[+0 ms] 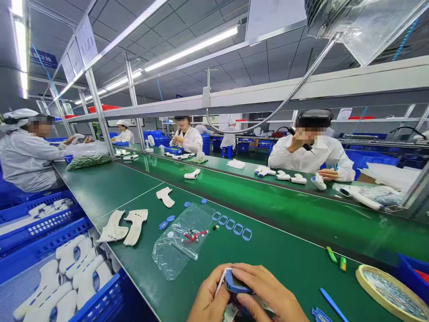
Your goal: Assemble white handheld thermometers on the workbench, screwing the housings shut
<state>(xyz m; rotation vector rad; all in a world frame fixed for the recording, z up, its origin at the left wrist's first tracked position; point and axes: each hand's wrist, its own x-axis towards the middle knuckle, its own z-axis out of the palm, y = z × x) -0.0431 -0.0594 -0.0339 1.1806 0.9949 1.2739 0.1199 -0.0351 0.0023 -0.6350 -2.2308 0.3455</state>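
Note:
Close to me, at the bottom of the view, my left hand and my right hand both grip a white-and-blue device housing with a dark window. Its lower part is hidden by my fingers. My left fingers close around the white side; my right fingers press on the blue rim. Beyond my hands lies a clear plastic bag with red and black wired parts on it. A row of several blue frames and a small green circuit board lie beside the bag.
White shell halves lie at left, above a blue crate of white shells. At right are green batteries, a blue stick-like tool and a round tray of small metal parts. Co-workers sit across the green belt.

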